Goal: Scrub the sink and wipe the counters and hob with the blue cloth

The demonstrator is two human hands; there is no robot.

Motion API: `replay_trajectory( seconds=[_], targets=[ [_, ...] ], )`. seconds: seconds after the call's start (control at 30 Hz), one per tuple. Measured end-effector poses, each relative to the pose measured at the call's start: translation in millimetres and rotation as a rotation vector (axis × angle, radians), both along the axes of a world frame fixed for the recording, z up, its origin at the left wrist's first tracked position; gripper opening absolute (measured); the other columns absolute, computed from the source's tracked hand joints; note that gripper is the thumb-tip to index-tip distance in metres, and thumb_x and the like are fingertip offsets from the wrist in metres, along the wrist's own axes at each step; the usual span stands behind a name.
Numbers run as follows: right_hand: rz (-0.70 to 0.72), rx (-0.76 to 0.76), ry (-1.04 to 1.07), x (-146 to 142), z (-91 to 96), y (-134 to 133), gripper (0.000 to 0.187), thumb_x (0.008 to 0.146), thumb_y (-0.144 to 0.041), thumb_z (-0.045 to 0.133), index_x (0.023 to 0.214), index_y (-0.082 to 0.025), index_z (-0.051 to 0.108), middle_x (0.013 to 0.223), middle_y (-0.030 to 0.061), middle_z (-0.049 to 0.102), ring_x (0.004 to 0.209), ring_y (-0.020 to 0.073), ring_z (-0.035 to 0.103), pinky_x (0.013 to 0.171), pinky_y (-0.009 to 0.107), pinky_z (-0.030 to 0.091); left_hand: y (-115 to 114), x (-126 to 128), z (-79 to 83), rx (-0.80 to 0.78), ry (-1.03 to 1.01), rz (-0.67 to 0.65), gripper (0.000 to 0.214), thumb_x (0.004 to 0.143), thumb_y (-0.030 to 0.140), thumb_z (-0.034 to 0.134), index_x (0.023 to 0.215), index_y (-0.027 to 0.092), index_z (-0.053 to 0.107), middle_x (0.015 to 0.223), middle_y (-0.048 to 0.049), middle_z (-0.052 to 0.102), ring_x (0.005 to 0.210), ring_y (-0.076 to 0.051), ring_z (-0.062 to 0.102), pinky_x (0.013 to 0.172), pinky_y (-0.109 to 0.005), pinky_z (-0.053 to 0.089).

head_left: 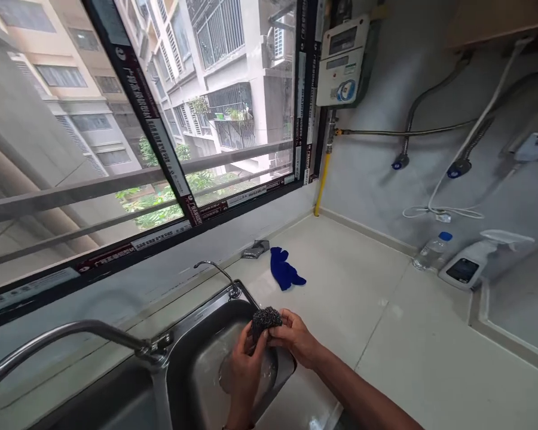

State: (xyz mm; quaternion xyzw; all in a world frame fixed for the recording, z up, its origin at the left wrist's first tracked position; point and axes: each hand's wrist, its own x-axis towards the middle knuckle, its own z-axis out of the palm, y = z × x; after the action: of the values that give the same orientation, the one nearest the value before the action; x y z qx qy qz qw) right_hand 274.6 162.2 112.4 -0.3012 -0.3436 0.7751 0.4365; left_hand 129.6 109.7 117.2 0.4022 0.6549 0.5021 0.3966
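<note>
Both my hands hold a dark steel-wool scrubber (265,318) over the right end of a stainless steel sink (192,334). My left hand (245,367) grips it from below with fingers curled around it. My right hand (297,338) pinches its right side from the counter side. The scrubber sits just above the sink's wet basin.
A long tap (72,334) reaches over the sink from the left; a small spout (219,273) stands at its back rim. A blue cloth (283,270) and a grey pad (255,248) lie on the white counter (385,334). A bottle (430,249) and spray bottle (479,258) lie by the wall.
</note>
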Motion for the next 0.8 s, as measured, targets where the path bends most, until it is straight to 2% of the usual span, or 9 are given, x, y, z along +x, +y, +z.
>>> replay_trajectory(
  seconds=[0.13, 0.23, 0.3, 0.47, 0.57, 0.63, 0.73, 0.8],
  targets=[
    [0.03, 0.079, -0.041, 20, 2.6, 4, 0.058, 0.066, -0.044, 0.091, 0.112, -0.021, 0.063, 0.11, 0.0043, 0.066, 0.091, 0.023, 0.069, 0.07, 0.041, 0.063, 4, -2, -0.7, 0.004, 0.115, -0.107, 0.064, 0.073, 0.066, 0.072, 0.119, 0.021, 0.069, 0.107, -0.0116, 0.078, 0.099, -0.031, 0.073, 0.083, -0.039, 0.061],
    [0.008, 0.136, -0.065, 28, 5.9, -2, 0.052, 0.072, -0.05, 0.086, 0.108, -0.017, 0.069, 0.107, 0.0068, 0.069, 0.088, 0.0224, 0.07, 0.073, 0.042, 0.063, 7, -2, -2.3, 0.005, 0.091, -0.145, 0.062, 0.075, 0.064, 0.072, 0.122, 0.024, 0.067, 0.111, -0.0097, 0.077, 0.097, -0.028, 0.074, 0.078, -0.035, 0.061],
    [-0.06, 0.139, -0.07, 31, 5.5, -12, 0.051, 0.073, -0.052, 0.085, 0.105, -0.015, 0.071, 0.103, 0.0076, 0.071, 0.086, 0.022, 0.071, 0.076, 0.042, 0.063, 10, -3, -5.8, -0.01, 0.054, -0.168, 0.06, 0.073, 0.065, 0.072, 0.118, 0.024, 0.068, 0.111, -0.0087, 0.078, 0.097, -0.027, 0.073, 0.077, -0.034, 0.061],
    [-0.253, 0.072, -0.064, 45, -4.9, -55, 0.052, 0.076, -0.051, 0.084, 0.11, -0.015, 0.073, 0.097, 0.0085, 0.075, 0.085, 0.0226, 0.073, 0.078, 0.042, 0.061, 16, 6, -20.2, -0.066, -0.005, -0.361, 0.067, 0.067, 0.072, 0.071, 0.109, 0.02, 0.07, 0.106, -0.011, 0.077, 0.094, -0.028, 0.071, 0.07, -0.034, 0.06],
    [-0.361, 0.014, -0.015, 60, -12.1, -84, 0.049, 0.078, -0.049, 0.083, 0.109, -0.013, 0.073, 0.097, 0.0101, 0.075, 0.086, 0.0236, 0.073, 0.078, 0.043, 0.061, 10, 25, -21.8, -0.138, 0.014, -0.502, 0.069, 0.068, 0.071, 0.072, 0.113, 0.019, 0.069, 0.103, -0.0119, 0.077, 0.09, -0.028, 0.071, 0.066, -0.032, 0.057],
    [-0.481, -0.033, 0.044, 72, -14.8, -103, 0.049, 0.076, -0.046, 0.086, 0.111, -0.015, 0.071, 0.101, 0.0098, 0.074, 0.087, 0.0241, 0.073, 0.078, 0.043, 0.062, 2, 43, -17.7, -0.165, -0.019, -0.63, 0.07, 0.069, 0.067, 0.075, 0.12, 0.019, 0.066, 0.113, -0.0136, 0.075, 0.094, -0.028, 0.07, 0.065, -0.03, 0.056],
    [-0.671, -0.081, 0.145, 94, -13.7, -128, 0.06, 0.07, -0.04, 0.091, 0.122, -0.022, 0.067, 0.114, 0.0073, 0.071, 0.094, 0.0246, 0.073, 0.079, 0.044, 0.062, -9, 76, -9.3, -0.131, -0.054, -0.77, 0.072, 0.068, 0.062, 0.08, 0.125, 0.021, 0.062, 0.128, -0.0149, 0.069, 0.103, -0.027, 0.069, 0.065, -0.028, 0.056],
    [-0.755, -0.077, 0.193, 112, -10.2, -143, 0.064, 0.07, -0.038, 0.091, 0.126, -0.025, 0.065, 0.118, 0.0062, 0.07, 0.099, 0.0246, 0.072, 0.084, 0.046, 0.062, -14, 100, -5.3, -0.094, -0.052, -0.832, 0.07, 0.067, 0.06, 0.081, 0.123, 0.022, 0.063, 0.13, -0.0144, 0.068, 0.108, -0.028, 0.068, 0.067, -0.027, 0.056]
  ],
)
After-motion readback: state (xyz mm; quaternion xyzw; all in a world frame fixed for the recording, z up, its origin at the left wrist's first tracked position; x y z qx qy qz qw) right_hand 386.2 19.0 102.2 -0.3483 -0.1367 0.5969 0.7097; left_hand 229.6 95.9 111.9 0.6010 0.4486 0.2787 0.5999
